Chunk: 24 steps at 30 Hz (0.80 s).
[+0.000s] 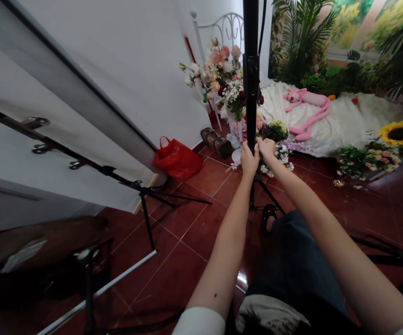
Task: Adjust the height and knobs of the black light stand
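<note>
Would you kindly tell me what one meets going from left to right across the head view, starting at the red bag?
Red bag → left hand → right hand → pink toy → sunflower.

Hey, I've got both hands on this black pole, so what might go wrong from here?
Tripping: your black shoe is close to the stand's splayed legs and might catch one.
Knocking: flowers show just beyond the black pole, so tilting it that way could topple some.
Pinching: your left hand and right hand are below a joint; if it's loose, which I can't tell, the upper section might slide down.
</note>
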Motion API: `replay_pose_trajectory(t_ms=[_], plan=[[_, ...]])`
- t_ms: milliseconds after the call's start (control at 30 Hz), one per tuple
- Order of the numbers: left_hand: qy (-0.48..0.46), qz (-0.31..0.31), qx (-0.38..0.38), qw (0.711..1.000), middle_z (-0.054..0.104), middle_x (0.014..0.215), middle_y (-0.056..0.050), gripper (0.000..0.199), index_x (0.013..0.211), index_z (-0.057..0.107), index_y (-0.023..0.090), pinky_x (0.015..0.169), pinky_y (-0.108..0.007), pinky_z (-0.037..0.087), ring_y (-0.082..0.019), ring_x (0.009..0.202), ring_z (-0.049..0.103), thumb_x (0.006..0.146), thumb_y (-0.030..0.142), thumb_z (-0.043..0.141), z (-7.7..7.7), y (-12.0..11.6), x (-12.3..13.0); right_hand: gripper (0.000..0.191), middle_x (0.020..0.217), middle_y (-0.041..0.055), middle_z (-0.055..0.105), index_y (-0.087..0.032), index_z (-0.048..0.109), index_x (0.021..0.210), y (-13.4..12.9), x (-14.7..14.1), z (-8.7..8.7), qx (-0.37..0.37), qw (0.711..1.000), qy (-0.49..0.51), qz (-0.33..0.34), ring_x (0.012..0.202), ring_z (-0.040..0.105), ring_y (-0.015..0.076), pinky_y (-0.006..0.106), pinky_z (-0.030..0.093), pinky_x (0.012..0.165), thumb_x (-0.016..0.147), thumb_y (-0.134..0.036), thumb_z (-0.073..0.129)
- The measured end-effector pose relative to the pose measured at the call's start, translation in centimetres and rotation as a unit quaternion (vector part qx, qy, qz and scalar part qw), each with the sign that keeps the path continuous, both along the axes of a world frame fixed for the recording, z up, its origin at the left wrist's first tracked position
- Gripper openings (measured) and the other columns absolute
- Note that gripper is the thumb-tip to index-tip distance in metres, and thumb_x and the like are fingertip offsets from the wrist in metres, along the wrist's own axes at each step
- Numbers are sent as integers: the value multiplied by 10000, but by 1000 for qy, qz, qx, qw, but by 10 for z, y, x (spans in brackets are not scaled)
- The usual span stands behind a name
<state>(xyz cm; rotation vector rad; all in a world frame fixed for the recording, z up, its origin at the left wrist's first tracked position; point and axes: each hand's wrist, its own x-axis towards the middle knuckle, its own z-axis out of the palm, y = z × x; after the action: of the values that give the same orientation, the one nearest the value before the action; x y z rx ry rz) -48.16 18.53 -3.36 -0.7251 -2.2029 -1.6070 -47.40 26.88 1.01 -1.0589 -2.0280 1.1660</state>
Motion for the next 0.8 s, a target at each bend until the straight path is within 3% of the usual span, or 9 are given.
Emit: replay_pose_trajectory(t_ms=[100,200,300,400,533,633,733,800], plan=[[-9,-10,-17,1000,644,1207,-204,629,1272,461,146,964,-403,506,-282,1146,648,933,664,349,0,-1,-2,403,563,-34,431,-212,381,532,-4,4,11,12,998,-47,-35,603,450,120,249,352,596,817,-342,634],[-10,-19,-12,1000,641,1210,-215,651,1277,457,136,971,-403,499,-285,1154,646,925,675,358,1,-3,-3,421,572,-27,450,-214,405,547,-9,16,16,7,999,-33,-3,639,479,128,235,384,616,850,-414,619],[-12,-29,-3,999,641,1202,-216,648,1266,462,139,972,-403,495,-286,1150,647,919,679,371,3,-5,-2,437,576,-26,494,-208,493,609,-16,46,10,-80,993,48,66,592,486,113,217,400,577,871,-545,584],[-15,-42,5,999,648,1202,-201,620,1258,464,160,981,-398,490,-275,1153,646,920,673,385,4,-6,2,443,593,-17,571,-192,576,666,-28,99,-8,-179,965,127,146,473,447,85,221,376,490,843,-596,611],[-17,-33,20,999,638,1241,-212,611,1264,463,152,1005,-387,478,-273,1188,633,927,656,390,6,-5,8,506,605,34,651,-173,676,690,-38,203,-38,-231,947,110,196,470,538,104,238,441,483,697,-677,721],[-34,-11,35,999,637,1248,-209,570,1260,479,154,1008,-383,478,-271,1196,631,935,619,417,11,-4,12,527,628,56,681,-173,732,716,-31,293,-58,-229,962,96,116,488,574,108,233,480,496,647,-695,746],[-36,15,61,997,613,1269,-191,473,1258,485,159,1058,-383,449,-255,1241,594,952,519,463,12,-3,24,542,655,73,699,-182,742,712,-16,384,-76,-237,962,126,-41,491,596,126,250,516,483,548,-695,801],[-50,70,92,992,554,1303,-201,421,1274,461,150,1093,-390,424,-246,1282,550,957,425,486,4,0,41,528,684,79,712,-185,751,743,-9,441,-87,-231,948,154,-153,487,600,128,251,525,466,537,-666,823]])
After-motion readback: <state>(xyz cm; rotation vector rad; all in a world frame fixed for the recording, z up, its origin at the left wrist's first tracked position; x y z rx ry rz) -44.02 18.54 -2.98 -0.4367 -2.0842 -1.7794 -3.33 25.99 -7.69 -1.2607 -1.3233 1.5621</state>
